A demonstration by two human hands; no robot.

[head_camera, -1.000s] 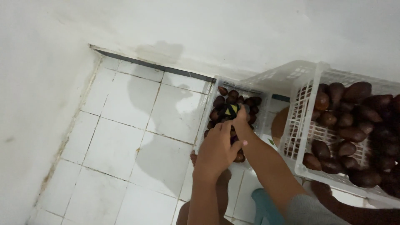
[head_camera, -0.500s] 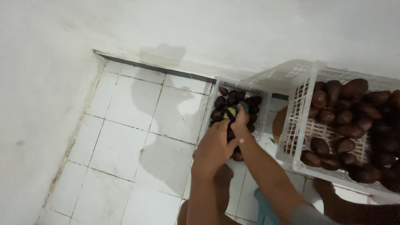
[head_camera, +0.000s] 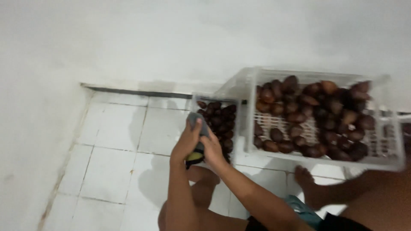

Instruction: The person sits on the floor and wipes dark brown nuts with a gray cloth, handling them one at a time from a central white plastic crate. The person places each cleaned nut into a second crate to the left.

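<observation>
Fruit of some kind, yellow-green on its underside point(head_camera: 195, 156), sits pinched between your two hands, low down where the palms meet; the blur keeps you from telling exactly what it is. Above it, a grey object point(head_camera: 196, 120) pokes up past your fingertips, held in the same shared grip, and its kind is just as hard to make out.

Your left hand point(head_camera: 186, 142) wraps the near-left side of these things, fingers curled around the grey object. Your right hand point(head_camera: 212, 147) presses in from the other side, touching the left, so both hands are together and clamped on what they hold.

Just beyond your knuckles stands a small white crate point(head_camera: 198, 99) filled with dark brown scaly fruits point(head_camera: 218, 122). Off to the right of your right hand, a larger white crate point(head_camera: 325, 160) is tilted toward you and loaded with bigger brown fruits point(head_camera: 317, 115).

Below your hands lie your bent knees and, to the right of your right forearm, a bare foot point(head_camera: 305, 179) on the white tiled floor point(head_camera: 111, 167), which spreads out left of your left hand to the white wall point(head_camera: 38, 111).
</observation>
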